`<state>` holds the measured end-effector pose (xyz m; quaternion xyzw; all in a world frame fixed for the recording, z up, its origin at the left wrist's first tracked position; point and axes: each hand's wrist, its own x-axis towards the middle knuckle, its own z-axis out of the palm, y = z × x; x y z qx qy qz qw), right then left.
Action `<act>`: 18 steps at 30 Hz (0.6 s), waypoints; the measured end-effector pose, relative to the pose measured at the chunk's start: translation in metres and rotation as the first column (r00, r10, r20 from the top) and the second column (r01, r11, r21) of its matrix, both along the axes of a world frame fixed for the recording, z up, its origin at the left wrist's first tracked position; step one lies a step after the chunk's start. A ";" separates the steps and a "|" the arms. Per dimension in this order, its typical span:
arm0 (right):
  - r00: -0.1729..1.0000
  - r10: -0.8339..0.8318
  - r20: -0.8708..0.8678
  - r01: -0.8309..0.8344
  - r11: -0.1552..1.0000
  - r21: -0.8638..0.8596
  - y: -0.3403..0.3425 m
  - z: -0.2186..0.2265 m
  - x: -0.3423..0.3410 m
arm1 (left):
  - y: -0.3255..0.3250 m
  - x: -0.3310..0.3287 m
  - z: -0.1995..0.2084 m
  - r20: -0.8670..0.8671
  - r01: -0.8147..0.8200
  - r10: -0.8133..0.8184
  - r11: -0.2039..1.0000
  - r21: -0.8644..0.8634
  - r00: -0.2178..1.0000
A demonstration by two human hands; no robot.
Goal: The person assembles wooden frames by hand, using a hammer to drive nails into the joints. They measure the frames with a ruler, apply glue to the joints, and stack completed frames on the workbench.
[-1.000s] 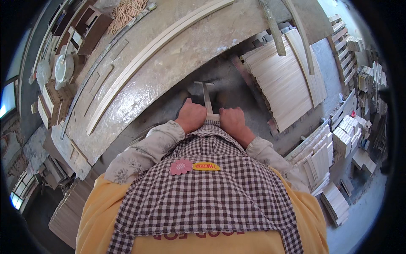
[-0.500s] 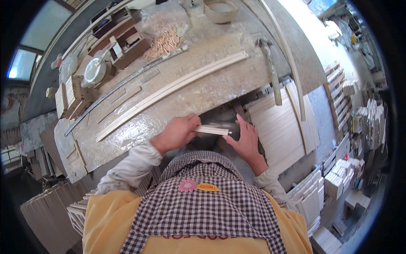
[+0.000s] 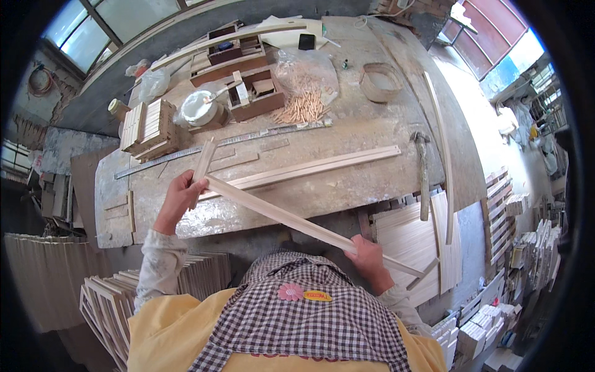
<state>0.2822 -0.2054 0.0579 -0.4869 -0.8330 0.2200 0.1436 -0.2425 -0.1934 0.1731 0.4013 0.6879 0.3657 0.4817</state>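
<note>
A long, pale wooden strip [image 3: 279,214] slants across in front of me, lower on the right. At its left end it meets a short wooden strip [image 3: 205,160], and my left hand [image 3: 177,201] is closed around that corner. My right hand [image 3: 367,258] grips the long strip towards its other end, beyond which a short crosspiece [image 3: 423,273] sits at an angle. Behind the held piece, more long wooden strips [image 3: 310,170] lie on the worktable [image 3: 365,124]. Both hands are over the table's near edge.
A hammer [image 3: 423,173] lies at the table's right. Further back are a heap of wooden dowels [image 3: 304,106], a white glue bowl [image 3: 199,110], a wooden box [image 3: 259,106] and a metal ruler [image 3: 167,162]. Stacked wooden frames [image 3: 111,304] stand lower left; flat boards [image 3: 403,232] lie right.
My hands have spread apart, the left moving left and the right closing on the long strip. Earlier, my left hand held a strip end-on, with my right fingers apart beside its tip. The view has shifted.
</note>
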 end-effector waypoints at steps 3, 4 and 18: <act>0.993 0.069 0.095 -0.069 0.998 0.001 0.016 0.035 -0.028 | -0.002 0.030 -0.020 -0.886 0.282 0.309 0.866 0.413 0.347; 0.990 0.081 0.119 -0.082 0.997 0.002 0.022 0.044 -0.041 | -0.001 0.054 -0.020 -0.875 0.260 0.243 0.891 0.372 0.419; 0.963 -0.086 -0.255 0.157 0.949 0.273 0.067 0.125 -0.110 | 0.006 0.046 -0.061 -0.847 0.628 -0.333 0.778 0.001 0.414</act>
